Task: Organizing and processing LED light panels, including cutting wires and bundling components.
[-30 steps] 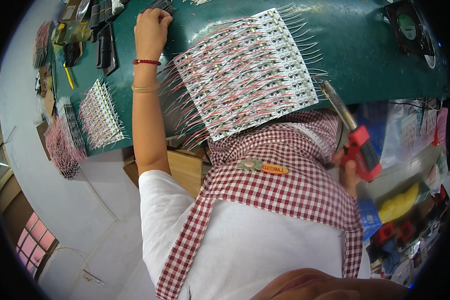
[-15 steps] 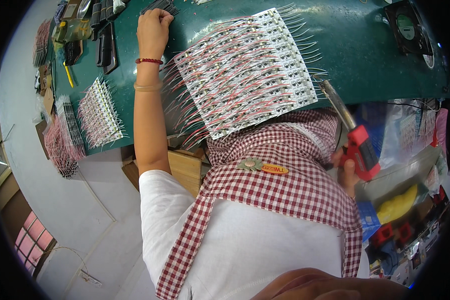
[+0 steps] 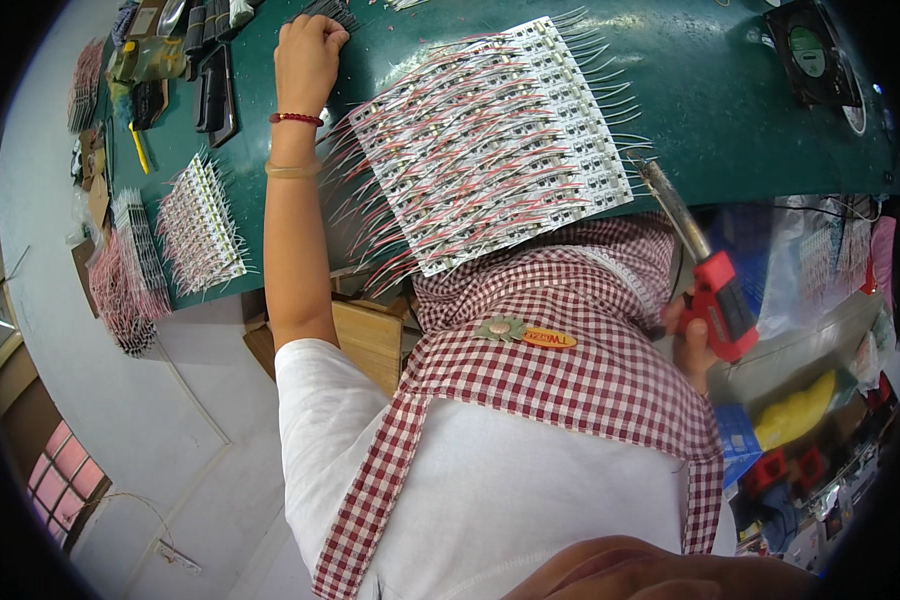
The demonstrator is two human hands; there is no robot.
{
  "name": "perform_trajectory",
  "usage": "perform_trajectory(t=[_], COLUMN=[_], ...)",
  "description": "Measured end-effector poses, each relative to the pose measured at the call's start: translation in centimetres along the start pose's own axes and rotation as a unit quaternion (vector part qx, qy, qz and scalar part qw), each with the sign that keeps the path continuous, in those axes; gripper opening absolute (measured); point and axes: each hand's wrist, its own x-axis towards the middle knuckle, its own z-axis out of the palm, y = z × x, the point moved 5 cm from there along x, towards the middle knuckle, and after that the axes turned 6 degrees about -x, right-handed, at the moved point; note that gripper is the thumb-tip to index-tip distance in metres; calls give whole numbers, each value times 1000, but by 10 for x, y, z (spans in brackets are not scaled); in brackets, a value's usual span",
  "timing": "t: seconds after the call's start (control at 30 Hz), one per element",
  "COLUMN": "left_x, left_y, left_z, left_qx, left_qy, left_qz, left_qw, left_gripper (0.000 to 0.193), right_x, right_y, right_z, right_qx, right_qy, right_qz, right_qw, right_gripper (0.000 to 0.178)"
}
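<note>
At the far edge of the bench, my left hand [image 3: 307, 60] is closed with bent fingers at a bundle of thin dark wires [image 3: 328, 12]. Its fingertips are hidden, so what they pinch does not show. My right hand [image 3: 694, 345] grips the red and black handle of a soldering gun [image 3: 720, 305] at the right. The gun's metal barrel points up and left, its tip near the right corner of a large panel of white circuit boards [image 3: 500, 140]. Rows of red and white wires lie across this panel, and pale wires stick out along its right side.
A smaller wired board panel [image 3: 202, 225] lies on the green bench [image 3: 710, 90] at left, beside stacked wired strips [image 3: 140, 250]. Black sleeves [image 3: 213, 90] and a yellow tool [image 3: 138, 150] lie far left. A black device [image 3: 815, 55] stands far right; plastic bins [image 3: 735, 440] are below.
My left forearm has shifted very slightly left, with the hand still at the dark wires. The soldering gun and the board panel stay where they were.
</note>
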Motion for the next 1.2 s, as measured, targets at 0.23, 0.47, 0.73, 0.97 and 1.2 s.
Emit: perform_trajectory(t=[0.23, 0.47, 0.73, 0.97, 1.2], left_x=[-6, -7, -8, -12, -32], left_y=[9, 3, 9, 22, 157], left_z=[7, 3, 5, -3, -32], left_qx=[100, 11, 44, 5, -201], left_qy=[38, 46, 15, 59, -10], left_qz=[71, 100, 26, 40, 152], left_qw=[992, 994, 999, 997, 968], left_gripper=[9, 9, 7, 9, 13], right_x=[1, -1, 2, 3, 7], right_y=[-6, 1, 1, 2, -3], right_z=[4, 0, 4, 5, 7], right_qx=[6, 14, 15, 26, 42], right_qy=[22, 26, 22, 10, 22], right_qz=[3, 9, -12, -26, 9], right_qw=[1000, 1000, 1000, 999, 999], right_gripper=[61, 62, 61, 59, 63])
